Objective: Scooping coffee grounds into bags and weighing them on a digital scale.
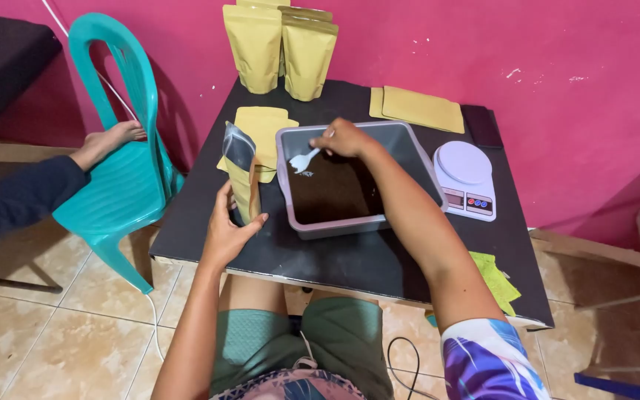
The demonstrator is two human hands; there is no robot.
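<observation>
So the left hand [225, 230] has its grip clamped around a tall open kraft-paper stand-up pouch with a shiny foil lining [244, 178], holding it upright on the near left part of the black square desk [350, 259], just left of the tub. The right hand [346, 138] is reaching over a grey rectangular plastic tub [335, 226] that sits in the middle of the desk, grip pinched shut on the handle of a small white plastic spoon [302, 161]. The spoon's bowl hangs low over the dark brown powder [335, 189] that fills the bottom of the tub, can't tell if it's actually touching it

Right of the tub, just beside it, there's a white digital kitchen scale with a round platform [467, 178]. Behind the pouch lies a little stack of flat yellow-brown pouches [264, 126], and another flat stack [420, 107] sits at the far right of the desk. Three filled kraft pouches [283, 48] stand upright at the far edge against the pink wall [483, 44]. A crumpled yellow-green cloth [496, 278] hangs off the near right edge

Off to the left there's a teal plastic chair [124, 178] with someone else's bare foot [109, 141] resting on the seat, dark trouser leg coming in from the left. Floor is beige tile [53, 326]
</observation>
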